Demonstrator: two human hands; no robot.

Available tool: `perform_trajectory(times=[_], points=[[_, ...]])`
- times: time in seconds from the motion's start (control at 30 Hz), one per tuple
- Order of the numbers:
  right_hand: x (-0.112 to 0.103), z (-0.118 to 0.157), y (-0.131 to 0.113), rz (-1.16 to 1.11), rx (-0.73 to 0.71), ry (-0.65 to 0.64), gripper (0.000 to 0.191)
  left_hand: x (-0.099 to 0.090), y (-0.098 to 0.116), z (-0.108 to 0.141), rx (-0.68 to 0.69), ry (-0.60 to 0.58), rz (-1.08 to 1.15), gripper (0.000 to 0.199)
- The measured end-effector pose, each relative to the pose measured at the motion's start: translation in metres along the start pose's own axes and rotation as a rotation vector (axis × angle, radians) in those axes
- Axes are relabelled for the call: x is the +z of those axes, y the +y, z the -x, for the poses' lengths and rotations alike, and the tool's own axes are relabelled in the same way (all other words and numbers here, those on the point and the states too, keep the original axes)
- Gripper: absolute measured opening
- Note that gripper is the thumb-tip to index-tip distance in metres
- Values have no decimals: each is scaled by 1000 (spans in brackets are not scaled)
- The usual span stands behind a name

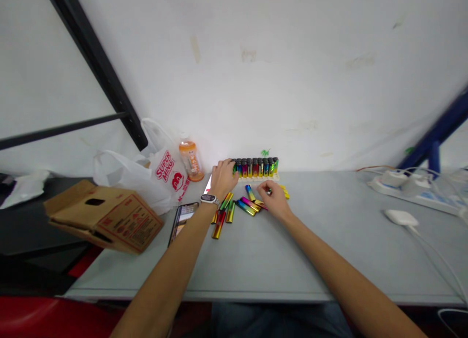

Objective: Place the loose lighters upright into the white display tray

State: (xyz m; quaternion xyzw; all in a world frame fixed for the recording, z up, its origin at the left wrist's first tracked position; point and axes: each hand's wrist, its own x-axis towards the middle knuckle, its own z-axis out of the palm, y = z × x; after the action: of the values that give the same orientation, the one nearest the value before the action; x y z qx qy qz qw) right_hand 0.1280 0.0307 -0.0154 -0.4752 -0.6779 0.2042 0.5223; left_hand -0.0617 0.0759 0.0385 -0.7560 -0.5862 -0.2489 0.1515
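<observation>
My left hand (224,178) rests on the lighter rack (256,168) at the desk (310,250) back. Right hand (273,197) pinches one loose lighter (247,206) among several. Light, slick metal; grip mid-body.

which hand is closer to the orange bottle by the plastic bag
Left. The left hand rests at the left end of the row of lighters, just right of the orange bottle. The right hand is farther right, over the loose lighters.
</observation>
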Motion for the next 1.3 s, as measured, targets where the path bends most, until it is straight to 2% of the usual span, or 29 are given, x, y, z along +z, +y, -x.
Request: perform_trajectory(times=[0.07,0.1,0.2,0.23,0.33,0.43,0.53,0.7,0.77,0.83,0.93,1.03,1.13,1.2,1.3], points=[[-3,-1,-1,8,-2,12,19,0,13,8,-74,51,38,30],[-4,-1,-1,20,-4,20,19,2,21,12,-101,21,67,25],[-6,-2,0,60,-2,31,18,9,42,21,-185,-241,111,27],[-7,-2,1,68,4,30,18,13,47,23,-210,-295,98,30],[-8,-3,3,78,21,27,18,25,58,24,-239,-330,102,31],[-9,-3,6,76,24,28,18,32,60,19,-230,-308,141,26],[-11,-5,7,62,28,42,18,30,58,18,-191,-252,234,19],[-9,-5,1,-143,53,89,24,13,61,31,-115,-81,729,14],[-6,-3,-5,-264,45,56,29,7,66,40,-64,0,833,13],[-2,1,-12,-347,10,-23,33,3,69,49,-12,88,835,10],[1,6,-20,-379,-31,-105,32,0,66,57,22,124,788,6],[1,10,-24,-399,43,-78,33,-6,54,59,51,129,813,5],[-1,12,-26,-494,187,-92,41,-13,44,59,27,181,894,15],[-2,12,-30,-555,277,-119,53,-16,42,59,-7,209,911,21],[-3,13,-36,-548,352,-99,63,-16,46,60,-36,180,885,28]])
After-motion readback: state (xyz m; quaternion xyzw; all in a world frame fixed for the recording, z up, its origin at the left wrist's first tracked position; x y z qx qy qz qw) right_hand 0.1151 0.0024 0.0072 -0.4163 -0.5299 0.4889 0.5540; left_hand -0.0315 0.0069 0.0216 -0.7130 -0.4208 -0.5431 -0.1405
